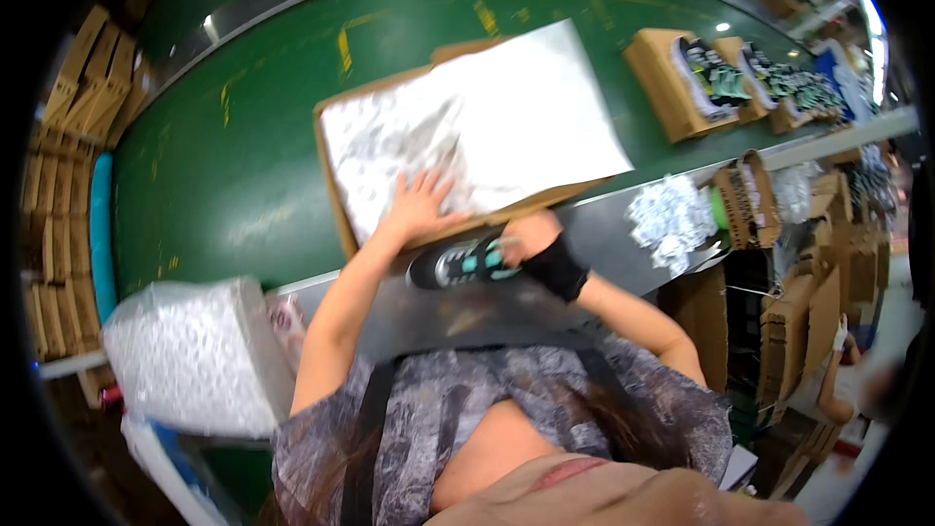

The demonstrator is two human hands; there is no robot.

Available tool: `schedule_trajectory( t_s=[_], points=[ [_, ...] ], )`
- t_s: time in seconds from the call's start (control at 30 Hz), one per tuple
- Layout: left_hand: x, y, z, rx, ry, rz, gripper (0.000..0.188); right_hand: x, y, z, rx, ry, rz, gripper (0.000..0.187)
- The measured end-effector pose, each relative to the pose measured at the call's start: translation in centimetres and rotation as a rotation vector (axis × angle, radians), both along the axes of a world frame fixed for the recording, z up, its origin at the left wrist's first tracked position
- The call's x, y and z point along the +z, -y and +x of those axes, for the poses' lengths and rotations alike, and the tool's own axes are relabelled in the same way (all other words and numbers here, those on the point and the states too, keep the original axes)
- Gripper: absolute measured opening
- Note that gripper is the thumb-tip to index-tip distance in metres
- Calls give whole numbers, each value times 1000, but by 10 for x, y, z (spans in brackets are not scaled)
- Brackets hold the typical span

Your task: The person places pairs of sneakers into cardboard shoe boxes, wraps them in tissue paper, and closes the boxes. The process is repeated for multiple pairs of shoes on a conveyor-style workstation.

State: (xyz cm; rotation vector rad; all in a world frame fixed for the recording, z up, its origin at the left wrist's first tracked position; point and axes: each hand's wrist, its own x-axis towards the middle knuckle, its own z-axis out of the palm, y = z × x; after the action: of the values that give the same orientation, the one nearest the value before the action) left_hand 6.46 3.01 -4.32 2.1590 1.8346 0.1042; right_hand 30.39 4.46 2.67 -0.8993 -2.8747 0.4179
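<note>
My left hand lies with fingers spread on the crumpled white wrapping paper inside a shallow cardboard box. A smooth flap of that paper stands out past the box's right side. Close to the box's near edge, my right hand, with a black band at the wrist, is closed around one end of a black shoe with teal straps and pale laces. The shoe is over the grey metal edge, lying sideways. My right fingertips are partly blurred.
The box rests on a green belt. At far right stand cardboard boxes holding several shoes. Crumpled paper lies right of my right hand, and a large plastic-wrapped bundle sits at near left. Stacked cartons line the left.
</note>
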Motion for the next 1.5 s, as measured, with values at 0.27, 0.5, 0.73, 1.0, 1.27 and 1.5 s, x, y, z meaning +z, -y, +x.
schedule_trajectory(
  t_s=[0.27,0.5,0.73,1.0,1.27,1.5],
  points=[
    [77,28,0,240,788,-119,68,-1,40,7,46,137,-56,74],
    [75,123,27,96,479,-61,74,27,51,-46,162,14,-276,44],
    [106,113,-46,669,1202,-73,46,75,31,-42,149,-786,96,30],
    [-9,-26,-68,1033,1790,-196,69,-30,17,-1,-669,-554,-1489,45],
    [18,-17,-46,753,1751,-400,55,-36,-15,-25,-988,-944,-757,39],
    [16,47,-81,1158,1440,179,64,-51,-3,-52,-162,-72,265,63]
  ],
)
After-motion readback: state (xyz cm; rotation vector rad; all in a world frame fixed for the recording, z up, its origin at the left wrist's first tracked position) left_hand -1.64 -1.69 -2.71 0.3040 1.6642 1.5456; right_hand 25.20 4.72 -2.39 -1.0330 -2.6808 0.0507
